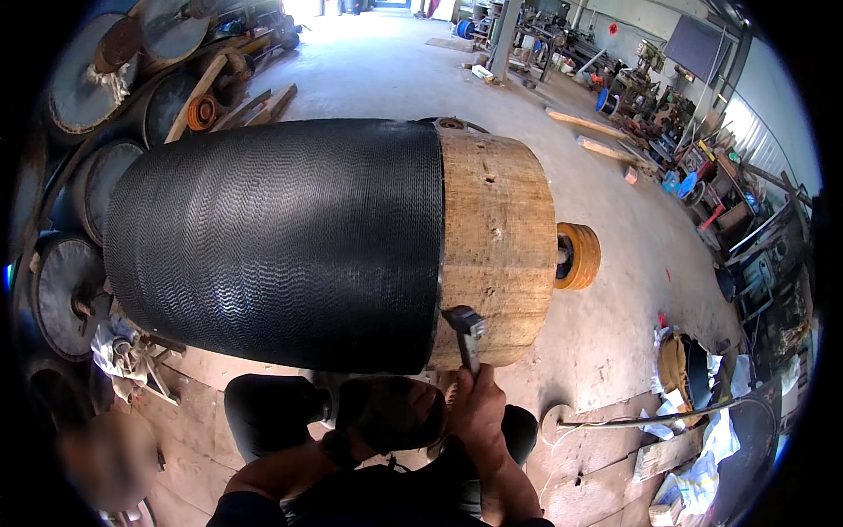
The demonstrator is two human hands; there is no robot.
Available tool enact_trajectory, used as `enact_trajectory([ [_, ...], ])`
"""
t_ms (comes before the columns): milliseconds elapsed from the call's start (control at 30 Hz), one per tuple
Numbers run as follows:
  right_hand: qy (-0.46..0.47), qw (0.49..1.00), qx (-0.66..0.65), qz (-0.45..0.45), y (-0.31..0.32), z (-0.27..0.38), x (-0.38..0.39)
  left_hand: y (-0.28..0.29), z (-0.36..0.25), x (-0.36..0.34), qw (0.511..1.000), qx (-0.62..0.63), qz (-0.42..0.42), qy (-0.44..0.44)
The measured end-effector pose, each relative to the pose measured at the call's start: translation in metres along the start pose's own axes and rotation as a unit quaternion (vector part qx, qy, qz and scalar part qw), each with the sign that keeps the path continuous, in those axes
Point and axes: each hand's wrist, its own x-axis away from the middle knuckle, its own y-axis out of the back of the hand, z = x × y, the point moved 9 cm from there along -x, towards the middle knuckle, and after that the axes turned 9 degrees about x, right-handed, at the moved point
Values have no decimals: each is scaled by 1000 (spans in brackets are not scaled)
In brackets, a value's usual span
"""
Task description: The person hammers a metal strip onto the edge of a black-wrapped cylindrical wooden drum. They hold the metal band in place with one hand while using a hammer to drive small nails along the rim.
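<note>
A large drum lies crosswise in front of me. Black, finely ridged covering [290,237] wraps most of it, and its right end is a bare wooden section [496,237]. My right hand [479,402] is closed round the handle of a hammer [465,327]. The hammer's head is over the lower part of the wood, close to the edge of the black covering. My left hand [362,446] is low in front of my body, below the drum, with a dark watch [338,448] on the wrist. Shadow hides its fingers and anything in them.
An orange grooved pulley [578,256] is at the drum's right end. More large drums [70,294] are stacked along the left. A metal rod [641,420] on a round base, a brown container [674,369] and white scraps are at the lower right. Timber [606,149] lies farther back.
</note>
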Motion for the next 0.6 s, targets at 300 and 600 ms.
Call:
enact_trajectory([
  [300,15,999,-27,-15,-1,10,-7,-59,-2,37,996,-83,1,-36],
  [600,-15,999,17,-30,-5,7,-2,-30,-4,22,999,5,-9,44],
])
